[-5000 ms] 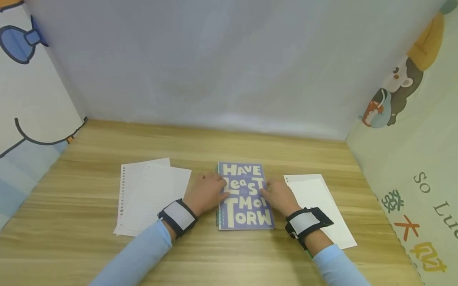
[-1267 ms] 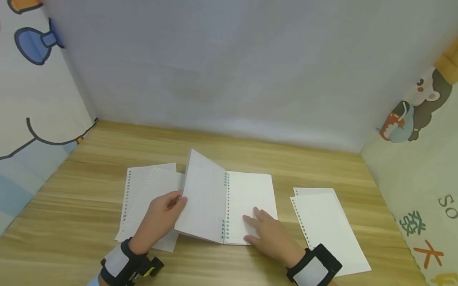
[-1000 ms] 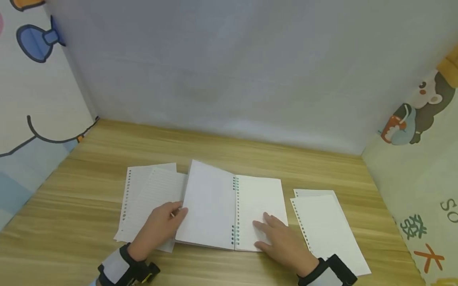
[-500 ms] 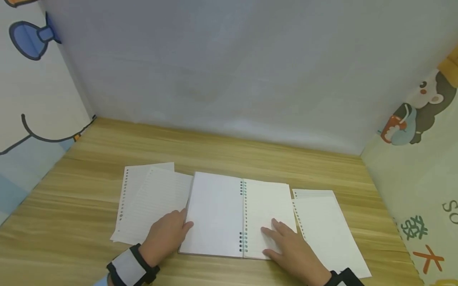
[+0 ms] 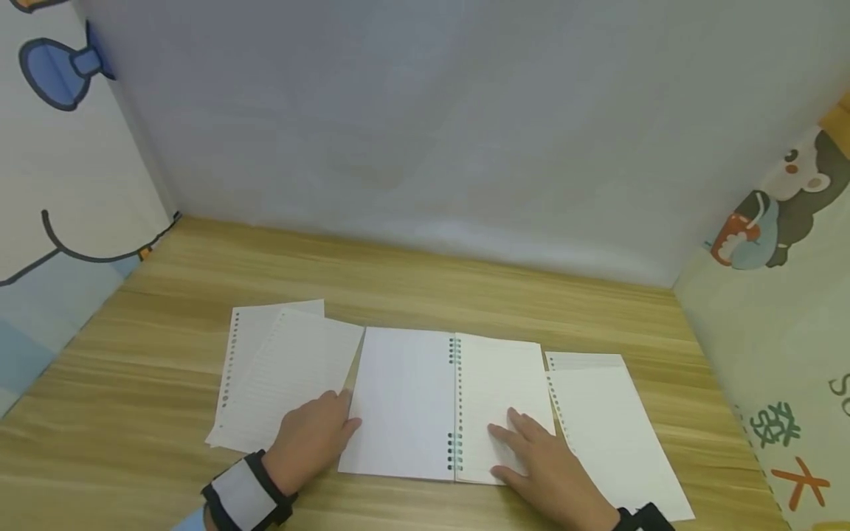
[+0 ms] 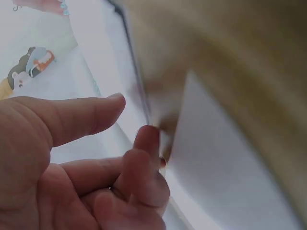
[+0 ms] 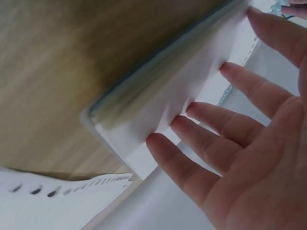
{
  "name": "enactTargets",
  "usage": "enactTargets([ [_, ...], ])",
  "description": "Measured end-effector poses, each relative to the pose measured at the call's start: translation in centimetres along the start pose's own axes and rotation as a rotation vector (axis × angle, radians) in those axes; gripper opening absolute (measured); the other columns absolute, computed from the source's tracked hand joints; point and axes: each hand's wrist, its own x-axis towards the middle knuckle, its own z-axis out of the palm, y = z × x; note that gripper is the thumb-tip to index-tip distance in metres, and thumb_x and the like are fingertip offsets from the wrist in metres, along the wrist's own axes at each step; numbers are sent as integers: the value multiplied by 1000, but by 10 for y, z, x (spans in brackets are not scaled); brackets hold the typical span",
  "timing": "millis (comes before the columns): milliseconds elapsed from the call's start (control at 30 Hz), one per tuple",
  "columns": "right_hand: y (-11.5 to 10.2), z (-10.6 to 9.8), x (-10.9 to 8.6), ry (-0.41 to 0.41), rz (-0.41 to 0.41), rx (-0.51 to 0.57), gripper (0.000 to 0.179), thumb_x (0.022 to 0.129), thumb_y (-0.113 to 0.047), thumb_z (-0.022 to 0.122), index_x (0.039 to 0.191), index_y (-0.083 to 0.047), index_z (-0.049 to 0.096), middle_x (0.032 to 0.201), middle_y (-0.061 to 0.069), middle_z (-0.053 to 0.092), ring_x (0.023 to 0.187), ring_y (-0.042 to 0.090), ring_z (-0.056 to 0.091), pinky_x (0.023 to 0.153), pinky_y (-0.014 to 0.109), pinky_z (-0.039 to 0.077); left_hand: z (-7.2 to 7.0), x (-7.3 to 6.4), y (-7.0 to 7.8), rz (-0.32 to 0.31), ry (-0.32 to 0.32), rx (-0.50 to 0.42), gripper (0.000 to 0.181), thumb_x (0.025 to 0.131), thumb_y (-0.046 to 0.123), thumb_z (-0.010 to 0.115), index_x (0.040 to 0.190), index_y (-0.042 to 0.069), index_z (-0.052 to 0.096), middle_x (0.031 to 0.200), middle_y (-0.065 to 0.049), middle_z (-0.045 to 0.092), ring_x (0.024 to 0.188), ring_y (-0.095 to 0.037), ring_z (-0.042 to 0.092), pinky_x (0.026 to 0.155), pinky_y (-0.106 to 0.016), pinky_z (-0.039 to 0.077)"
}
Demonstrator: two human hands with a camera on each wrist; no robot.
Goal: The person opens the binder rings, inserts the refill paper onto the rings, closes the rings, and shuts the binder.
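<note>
A spiral notebook (image 5: 401, 402) lies spread flat on the table, a blank white page on its left side and a cream page (image 5: 494, 376) on its right. My left hand (image 5: 312, 435) is at the notebook's left edge. In the left wrist view its thumb (image 6: 91, 117) is apart from the bent fingers (image 6: 148, 172), whose tips are by that edge. With fingers spread, my right hand (image 5: 547, 464) rests on the lower right page. The right wrist view shows its fingertips (image 7: 156, 141) touching the paper near the page's outer edge.
Loose hole-punched sheets (image 5: 285, 369) overlap left of the notebook, partly under my left hand. More punched sheets (image 5: 611, 428) lie close to its right edge. A pale wall (image 5: 425, 147) stands behind the wooden table (image 5: 265, 254), and printed panels flank both sides.
The notebook was closed, showing its purple cover. My left hand has lowered the left side flat, and the notebook has shifted right. My right hand has stayed on the right page lately.
</note>
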Motion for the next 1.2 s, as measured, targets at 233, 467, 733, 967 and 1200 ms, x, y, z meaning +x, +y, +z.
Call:
enactTargets([
  [233,-7,-17,28,-4,40,-30,34,84,-32,67,113,-13,67,123,12,62,115,30,58,95,47,45,-13,20,17,70,117,-2,23,86,21,66,103,5,69,83,-9,67,67,-16,62,50,-26,46],
  [467,-8,-30,84,120,59,-17,16,86,-20,67,100,-12,71,103,6,70,91,21,66,77,37,53,-19,77,60,122,118,-31,16,88,21,64,99,11,71,86,-4,70,71,-13,63,56,-25,48],
  [733,-3,-23,140,137,76,78,13,88,-18,63,95,-11,72,91,4,71,82,18,64,72,35,51,-2,131,79,102,133,-87,14,89,15,61,94,10,72,93,-4,72,84,-18,68,70,-30,53],
  [967,1,-15,163,154,96,116,14,88,-17,63,95,-8,71,94,7,71,83,20,65,74,36,52,7,152,87,114,98,-143,15,90,18,60,96,10,72,98,-4,72,91,-20,67,78,-34,52],
  [1200,-1,-11,164,146,92,123,16,88,-18,63,95,-6,72,95,9,72,85,23,66,75,38,52,18,158,92,141,95,-157,17,89,24,63,95,12,72,96,-2,72,87,-18,67,75,-31,52],
])
